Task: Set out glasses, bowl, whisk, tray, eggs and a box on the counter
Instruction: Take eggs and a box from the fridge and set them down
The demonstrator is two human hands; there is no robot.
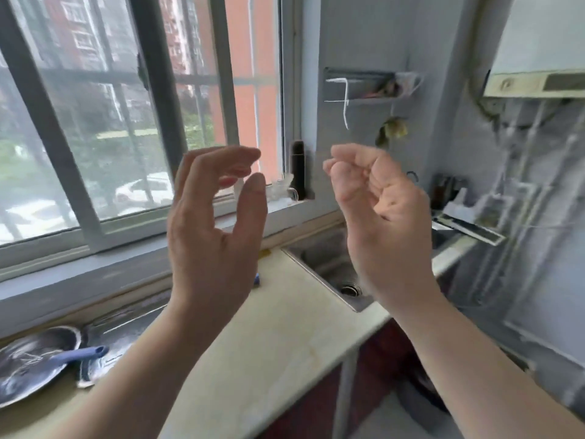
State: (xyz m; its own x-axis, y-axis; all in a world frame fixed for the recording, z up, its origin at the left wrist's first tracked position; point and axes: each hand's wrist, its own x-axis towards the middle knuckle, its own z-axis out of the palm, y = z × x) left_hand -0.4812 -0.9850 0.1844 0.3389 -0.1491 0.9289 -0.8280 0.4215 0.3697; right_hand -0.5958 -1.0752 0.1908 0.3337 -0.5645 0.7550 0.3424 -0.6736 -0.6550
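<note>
Both my hands are raised in front of me above the cream counter point(278, 337), and neither holds anything. My left hand point(212, 229) has its fingers loosely curved with the thumb apart from them. My right hand point(383, 223) has its fingers curled in toward the palm around nothing. No glasses, bowl, whisk, tray, eggs or box are in view.
A steel sink point(335, 270) is set into the counter at the right. At the far left lies a pan lid point(31, 362) with a blue handle point(79, 354) beside a stove top. A window runs along the back. Wall racks point(367, 87) and a shelf point(474, 223) hang at the right.
</note>
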